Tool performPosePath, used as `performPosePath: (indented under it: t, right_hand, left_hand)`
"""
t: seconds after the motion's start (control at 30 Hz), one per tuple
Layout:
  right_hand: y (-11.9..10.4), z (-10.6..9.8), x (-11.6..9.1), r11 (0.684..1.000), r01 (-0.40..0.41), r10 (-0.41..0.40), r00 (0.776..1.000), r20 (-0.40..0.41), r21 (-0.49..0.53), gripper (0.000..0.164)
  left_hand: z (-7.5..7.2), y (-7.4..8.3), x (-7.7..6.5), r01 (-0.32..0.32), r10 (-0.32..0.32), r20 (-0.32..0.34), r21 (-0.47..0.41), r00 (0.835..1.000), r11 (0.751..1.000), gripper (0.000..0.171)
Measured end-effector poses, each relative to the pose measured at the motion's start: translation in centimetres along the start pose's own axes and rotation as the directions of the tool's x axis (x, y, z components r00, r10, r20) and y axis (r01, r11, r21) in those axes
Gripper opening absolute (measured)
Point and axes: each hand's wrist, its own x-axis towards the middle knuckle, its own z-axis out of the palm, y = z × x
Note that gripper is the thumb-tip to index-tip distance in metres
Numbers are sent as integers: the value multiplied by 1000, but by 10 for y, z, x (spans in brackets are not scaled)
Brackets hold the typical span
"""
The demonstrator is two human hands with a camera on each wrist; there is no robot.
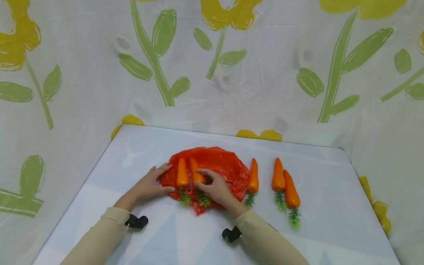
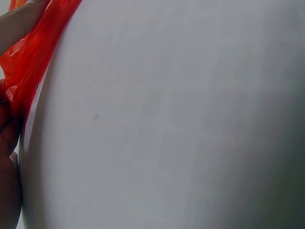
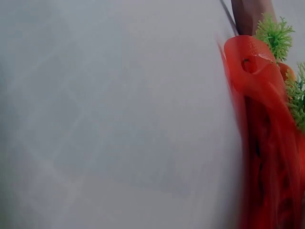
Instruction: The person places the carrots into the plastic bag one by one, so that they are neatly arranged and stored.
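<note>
A red plastic bag [image 1: 219, 158] is spread on the table, and two toy carrots with green leafy tops lie on it. My left hand [image 1: 149, 185] rests at the bag's left edge, fingers and thumb spread, beside the left carrot [image 1: 182, 175]. In the left wrist view, red film [image 2: 35, 62] lies against the thumb and fingers. With thumb and fingers, my right hand [image 1: 216, 188] pinches the second carrot [image 1: 195, 169] and covers part of it. Leafy tops [image 3: 275, 37] and the bag's crumpled near edge [image 3: 259, 90] appear in the right wrist view.
One more carrot [image 1: 254, 177] lies right at the bag's right edge. Farther right, two carrots lie side by side, one upper left [image 1: 278, 176] and one lower right [image 1: 291, 192]. A flower-printed curtain [image 1: 261, 90] surrounds the white table [image 1: 171, 255].
</note>
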Motion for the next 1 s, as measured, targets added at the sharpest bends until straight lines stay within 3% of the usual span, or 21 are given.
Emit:
performPosePath:
  t: [0.53, 1.0]
  right_hand:
    - [-5, 9, 4, 995, -29, 31, 999, 17, -94, 50]
    - [-5, 10, 3, 991, -5, 10, 999, 39, -135, 52]
  left_hand:
    - [-1, 2, -1, -5, 5, 6, 9, 1000, 1000, 100]
    - [-2, 4, -1, -12, 12, 2, 12, 1000, 1000, 101]
